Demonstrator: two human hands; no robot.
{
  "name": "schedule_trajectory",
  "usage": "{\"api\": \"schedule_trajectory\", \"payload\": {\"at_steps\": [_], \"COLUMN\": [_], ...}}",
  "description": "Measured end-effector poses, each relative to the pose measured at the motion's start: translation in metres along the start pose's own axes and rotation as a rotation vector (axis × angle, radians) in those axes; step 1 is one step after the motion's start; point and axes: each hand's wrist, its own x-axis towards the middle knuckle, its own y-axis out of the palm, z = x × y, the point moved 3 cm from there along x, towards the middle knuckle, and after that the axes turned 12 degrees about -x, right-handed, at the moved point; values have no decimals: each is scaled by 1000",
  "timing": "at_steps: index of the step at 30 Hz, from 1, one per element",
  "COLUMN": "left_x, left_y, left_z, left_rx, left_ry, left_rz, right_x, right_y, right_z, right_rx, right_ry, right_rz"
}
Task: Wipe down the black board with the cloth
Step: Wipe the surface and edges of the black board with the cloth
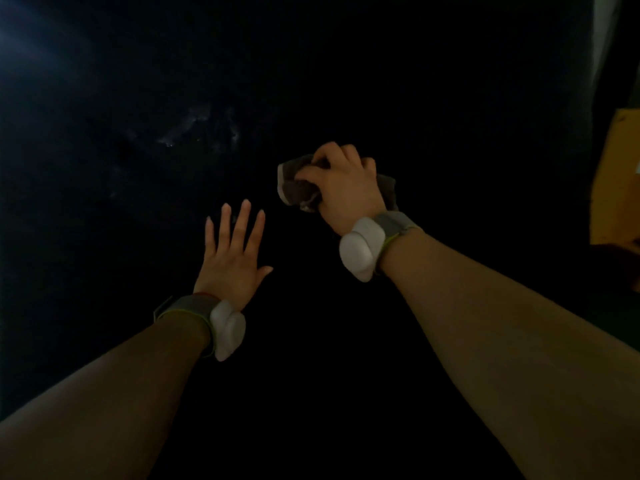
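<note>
- Grey-brown fabric, the cloth (298,187), is bunched in the right hand (341,183), whose fingers curl down over it and clamp it in a wad; a loose flap trails out on the far side of the wrist.
- That hand and cloth sit against the black board (398,81), which fills nearly the whole view, so the cloth appears to be pressed on the surface, just right of centre.
- Beside it and lower, the left hand (232,258) is flat and spread, fingers extended and slightly apart, holding nothing; it seems to rest on the board as a brace, though contact cannot be confirmed in the dim light.
- Both wrists carry a grey band with a white pod, the right wristband (362,247) and the left wristband (225,329).
- Up and to the left of the cloth lies a pale smudge (194,128), well apart from either hand.
- At the right edge a yellow object (616,178) shows past the board.
- Judged from this, the wiping step is under way with the smudged patch not yet cleaned; the next move likely calls for sweeping the wad up and leftward with steady pressure, keeping the cloth flat enough to cover the marks.
</note>
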Motion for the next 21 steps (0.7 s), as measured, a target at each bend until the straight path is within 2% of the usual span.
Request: {"api": "schedule_trajectory", "payload": {"at_steps": [4,18,21], "left_x": [-4,-30,-33], "left_y": [6,17,19], "left_z": [3,-10,-10], "left_rx": [-17,-115,-115], "left_ry": [11,-72,-72], "left_rz": [-26,-37,-13], "right_x": [-4,-68,-89], "right_y": [26,78,89], "right_z": [11,39,45], "right_rx": [-49,-54,18], "right_ry": [29,-139,-90], "right_rz": [25,122,33]}}
